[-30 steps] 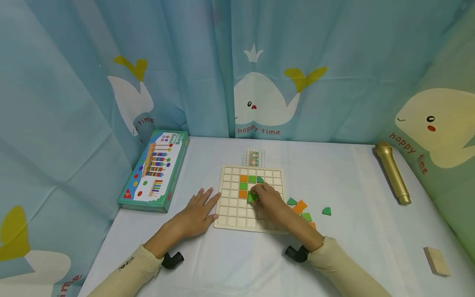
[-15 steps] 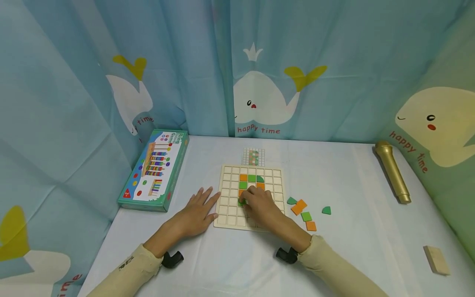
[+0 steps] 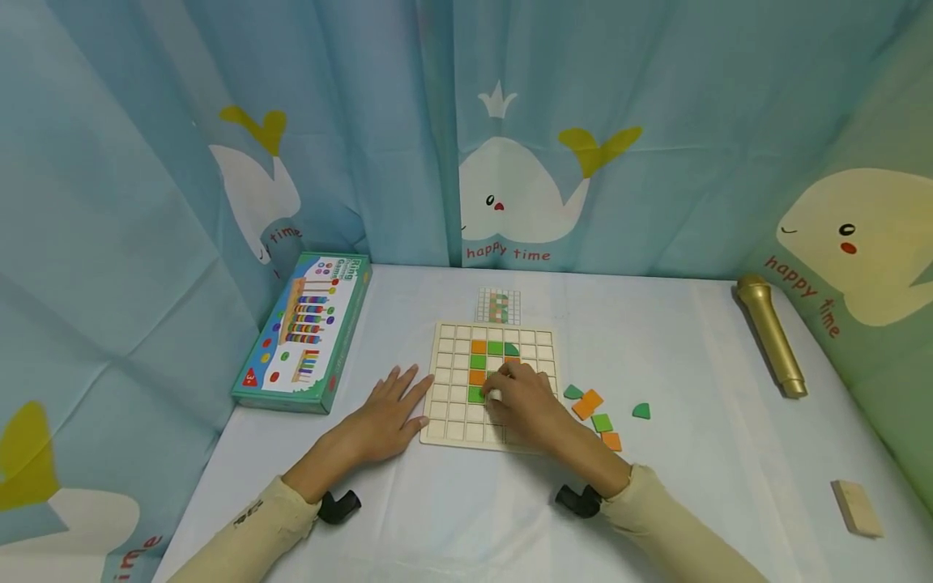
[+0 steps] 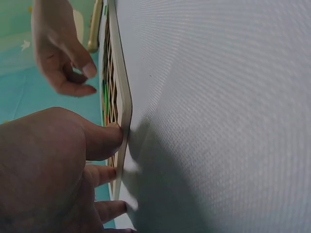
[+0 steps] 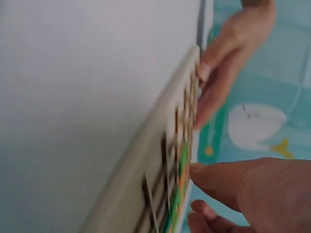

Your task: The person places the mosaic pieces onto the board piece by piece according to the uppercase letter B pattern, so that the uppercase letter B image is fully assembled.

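Observation:
A wooden grid board lies on the white table. Orange and green square tiles fill a column of its cells, and a green square forms the lowest one. A dark green rounded tile occupies a cell in the top tile row. My left hand is spread flat, its thumb and fingertips at the board's left edge. Over the board hovers my right hand, fingers loosely bent, hiding several cells. In the left wrist view the right hand shows thumb and finger apart with nothing between them.
Loose tiles, among them an orange square and a dark green rounded piece, lie right of the board. Behind it is a small pattern card. A game box stands left; a gold microphone and wooden block lie right.
My right hand moved left with a green square, set it in the cell below the orange tile, let go and drew back a little rightward. The left hand has stayed put.

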### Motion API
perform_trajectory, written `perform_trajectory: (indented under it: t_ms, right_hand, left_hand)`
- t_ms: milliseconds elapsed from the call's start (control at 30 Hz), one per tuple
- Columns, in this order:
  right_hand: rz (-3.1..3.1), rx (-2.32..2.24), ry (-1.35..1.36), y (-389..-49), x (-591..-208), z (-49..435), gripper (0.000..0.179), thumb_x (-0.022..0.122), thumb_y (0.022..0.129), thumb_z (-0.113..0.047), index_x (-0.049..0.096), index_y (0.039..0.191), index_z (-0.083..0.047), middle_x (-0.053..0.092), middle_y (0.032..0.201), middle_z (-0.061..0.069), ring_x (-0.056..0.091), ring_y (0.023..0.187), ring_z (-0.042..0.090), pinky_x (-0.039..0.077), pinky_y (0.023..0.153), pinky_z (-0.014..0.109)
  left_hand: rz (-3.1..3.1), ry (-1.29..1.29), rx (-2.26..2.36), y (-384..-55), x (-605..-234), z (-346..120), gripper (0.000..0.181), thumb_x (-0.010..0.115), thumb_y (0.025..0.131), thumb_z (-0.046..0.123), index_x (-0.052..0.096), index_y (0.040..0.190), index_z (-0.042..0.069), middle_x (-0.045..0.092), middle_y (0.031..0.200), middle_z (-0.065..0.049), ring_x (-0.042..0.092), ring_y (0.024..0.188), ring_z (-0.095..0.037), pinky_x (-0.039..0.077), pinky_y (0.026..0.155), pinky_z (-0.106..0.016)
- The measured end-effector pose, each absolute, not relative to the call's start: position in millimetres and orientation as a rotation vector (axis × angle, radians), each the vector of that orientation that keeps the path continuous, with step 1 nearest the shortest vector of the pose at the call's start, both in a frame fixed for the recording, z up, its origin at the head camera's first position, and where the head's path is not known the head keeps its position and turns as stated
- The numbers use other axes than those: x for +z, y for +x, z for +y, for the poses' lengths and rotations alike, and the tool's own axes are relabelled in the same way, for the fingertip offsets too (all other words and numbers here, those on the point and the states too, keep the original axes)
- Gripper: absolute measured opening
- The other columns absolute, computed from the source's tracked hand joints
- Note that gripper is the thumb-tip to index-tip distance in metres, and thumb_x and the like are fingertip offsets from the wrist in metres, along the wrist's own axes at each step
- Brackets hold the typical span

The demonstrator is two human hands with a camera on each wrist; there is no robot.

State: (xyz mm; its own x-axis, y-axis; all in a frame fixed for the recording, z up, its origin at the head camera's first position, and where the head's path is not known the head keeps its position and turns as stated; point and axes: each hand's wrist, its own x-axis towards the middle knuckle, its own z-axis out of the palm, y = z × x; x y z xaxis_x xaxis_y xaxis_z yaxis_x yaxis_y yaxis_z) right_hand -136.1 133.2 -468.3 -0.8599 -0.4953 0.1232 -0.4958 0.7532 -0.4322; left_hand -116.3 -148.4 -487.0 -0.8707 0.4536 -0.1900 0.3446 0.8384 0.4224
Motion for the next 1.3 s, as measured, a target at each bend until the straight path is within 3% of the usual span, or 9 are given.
perform_trajectory:
  t_ms: [167,300,433,533,633,767,900,1067,1300]
  right_hand:
    - [-3.059,0.751,0.634,-141.8,-460.2,172.9,0.022,0.076,0.098,-0.014,0.068,0.117,-0.008,0.063,0.113,0.012,0.059,0.100,0.027,0.041,0.081,0.043]
    - [-3.239,0.729,0.382,-151.8,-449.0,214.7,0.039,0.071,0.103,-0.024,0.056,0.130,0.000,0.060,0.121,0.022,0.060,0.107,0.036,0.043,0.087,0.054]
    - [-3.373,0.697,0.234,-163.4,-441.0,256.3,0.055,0.074,0.100,-0.031,0.052,0.131,0.008,0.058,0.123,0.031,0.059,0.111,0.045,0.043,0.088,0.063]
    - [-3.446,0.713,0.232,-169.4,-441.4,278.6,0.059,0.077,0.098,-0.033,0.050,0.129,0.010,0.058,0.120,0.033,0.059,0.105,0.043,0.045,0.087,0.061]
    - [-3.476,0.763,0.258,-172.1,-445.7,288.8,0.062,0.078,0.097,-0.036,0.049,0.127,0.010,0.057,0.114,0.029,0.056,0.098,0.036,0.048,0.082,0.051]
    - [-3.444,0.816,0.260,-174.4,-450.0,291.6,0.057,0.077,0.098,-0.036,0.051,0.123,0.007,0.056,0.107,0.024,0.054,0.093,0.032,0.048,0.077,0.044]
    - [-3.403,0.817,0.227,-176.8,-451.3,290.8,0.046,0.073,0.100,-0.030,0.055,0.121,0.006,0.057,0.110,0.025,0.056,0.095,0.035,0.050,0.080,0.049]
    - [-3.371,0.843,0.200,-174.1,-454.1,283.4,0.047,0.075,0.098,-0.031,0.056,0.121,0.006,0.056,0.115,0.028,0.057,0.102,0.039,0.051,0.087,0.054]
    - [-3.244,0.868,0.261,-170.2,-462.4,274.5,0.026,0.071,0.100,-0.008,0.060,0.119,0.007,0.055,0.116,0.026,0.057,0.103,0.038,0.053,0.090,0.054]
  left_hand:
    - [2.735,0.610,0.535,-117.0,-488.9,-148.5,0.066,0.051,0.111,0.038,0.027,0.169,0.016,0.017,0.176,-0.017,0.009,0.162,-0.046,0.017,0.128,-0.064]
    - [2.735,0.608,0.528,-117.1,-489.1,-149.3,0.066,0.050,0.111,0.037,0.027,0.169,0.015,0.016,0.176,-0.017,0.008,0.162,-0.046,0.017,0.128,-0.063]
    - [2.729,0.607,0.547,-116.7,-486.4,-149.6,0.066,0.051,0.111,0.036,0.027,0.169,0.014,0.017,0.176,-0.019,0.008,0.162,-0.046,0.016,0.128,-0.063]
    - [2.726,0.610,0.543,-116.4,-485.2,-149.6,0.065,0.050,0.112,0.035,0.027,0.169,0.014,0.017,0.175,-0.019,0.007,0.162,-0.046,0.016,0.128,-0.063]
    - [2.724,0.610,0.542,-116.3,-485.0,-149.4,0.066,0.050,0.112,0.036,0.027,0.169,0.014,0.016,0.176,-0.019,0.007,0.162,-0.046,0.016,0.129,-0.063]
    - [2.725,0.607,0.544,-116.5,-484.8,-149.0,0.066,0.050,0.112,0.036,0.027,0.169,0.014,0.016,0.176,-0.019,0.007,0.162,-0.046,0.016,0.129,-0.062]
    - [2.725,0.610,0.547,-117.0,-485.8,-148.8,0.065,0.050,0.112,0.036,0.027,0.169,0.014,0.016,0.176,-0.018,0.007,0.162,-0.046,0.016,0.129,-0.063]
    - [2.726,0.611,0.546,-117.1,-486.2,-148.7,0.065,0.050,0.112,0.036,0.027,0.169,0.015,0.016,0.176,-0.018,0.007,0.162,-0.045,0.016,0.129,-0.062]
    - [2.724,0.611,0.544,-117.1,-485.4,-148.4,0.065,0.049,0.112,0.037,0.027,0.169,0.015,0.016,0.176,-0.018,0.007,0.162,-0.045,0.016,0.129,-0.062]
